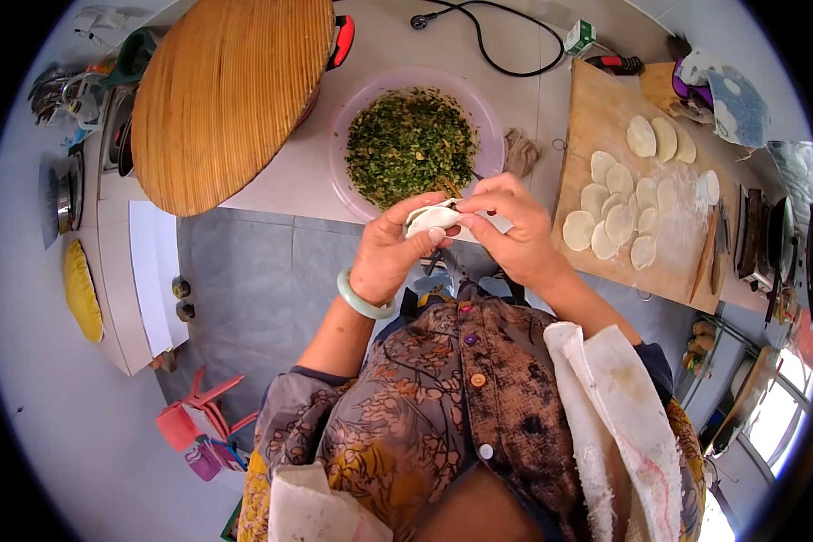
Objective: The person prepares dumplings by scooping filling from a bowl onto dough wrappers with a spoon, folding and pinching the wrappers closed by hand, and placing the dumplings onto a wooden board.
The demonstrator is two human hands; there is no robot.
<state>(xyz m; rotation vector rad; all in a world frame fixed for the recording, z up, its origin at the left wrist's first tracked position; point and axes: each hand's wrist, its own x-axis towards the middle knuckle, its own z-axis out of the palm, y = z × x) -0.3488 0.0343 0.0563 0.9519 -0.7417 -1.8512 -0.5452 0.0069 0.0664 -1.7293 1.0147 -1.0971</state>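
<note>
A folded dumpling [432, 219] of white dough is held up in front of the near rim of a pink bowl [494, 135]. My left hand [384, 253], with a pale green bangle at the wrist, is closed around the dumpling's left side. At its right edge, the thumb and fingers of my right hand [519, 230] pinch the dough. Chopped green filling [411, 144] fills much of the bowl. A thin brown utensil [450, 187] shows partly behind my fingers; its full shape is hidden. Round dough wrappers [618, 221] lie on a floured wooden board [596, 99] to the right.
A large round slatted lid [230, 99] covers the left of the counter. Behind the bowl lie a black cable [479, 45] and a small green box [580, 38]. A crumpled cloth [520, 152] sits beside the bowl. A rolling pin [705, 253] rests at the board's right.
</note>
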